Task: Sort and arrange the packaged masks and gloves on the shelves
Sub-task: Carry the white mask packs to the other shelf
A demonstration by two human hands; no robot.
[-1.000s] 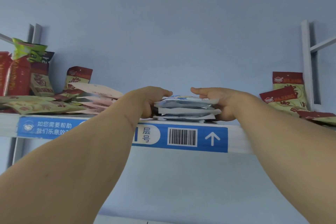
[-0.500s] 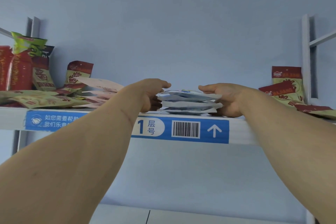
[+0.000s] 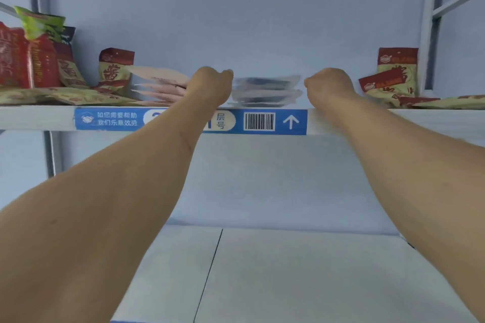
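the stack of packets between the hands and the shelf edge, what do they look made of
Stack of packets: probably thin plastic film, slightly glossy; the flat layers show pale sheen and limp, wavy edges, though blur hides detail. Shelf edge: likely painted metal, matt white, straight and thin, carrying a printed blue label strip that looks like smooth sticker or card.

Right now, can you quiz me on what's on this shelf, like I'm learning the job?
1. True or false: the stack of packets lies between the left hand and the right hand.
2. Which packets lie just left of the left hand? A) pink packets B) green bottles C) blue boxes
3. Fill in: the blue label on the shelf edge shows a barcode and an ____ pointing up.

Key: 1 true; 2 A; 3 arrow.
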